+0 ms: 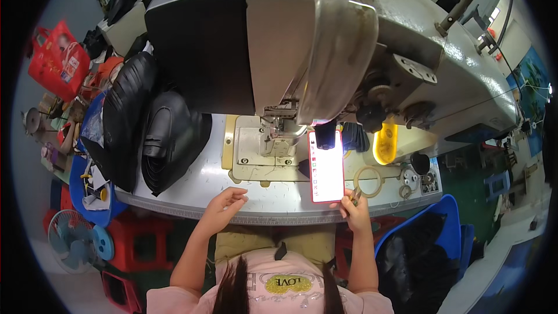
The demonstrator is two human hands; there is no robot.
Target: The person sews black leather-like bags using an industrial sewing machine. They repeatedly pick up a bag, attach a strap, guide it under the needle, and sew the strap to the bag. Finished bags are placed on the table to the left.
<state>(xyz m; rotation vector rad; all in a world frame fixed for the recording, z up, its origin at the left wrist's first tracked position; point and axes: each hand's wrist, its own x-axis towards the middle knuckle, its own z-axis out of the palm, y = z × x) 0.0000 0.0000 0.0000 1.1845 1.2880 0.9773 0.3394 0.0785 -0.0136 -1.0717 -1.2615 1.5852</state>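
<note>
A phone (326,168) with a lit white screen and a red rim stands out in front of the sewing machine (314,52), right of its needle area. My right hand (354,212) is at the phone's lower right corner, its fingers closed around small metal thread snips (356,197). Its fingertips appear to touch the phone's edge; whether they bear its weight I cannot tell. Over the front edge of the white table (279,192), my left hand (225,208) is empty, fingers stretched loosely apart. The machine's head hides the phone's top.
Black leather shoe pieces (165,139) are heaped on the table's left. A tape roll (368,181), bobbins (410,179) and a yellow-lit lamp (385,144) sit right. Blue bins (447,215) flank the table; a fan (70,238) and red stools (136,241) stand lower left.
</note>
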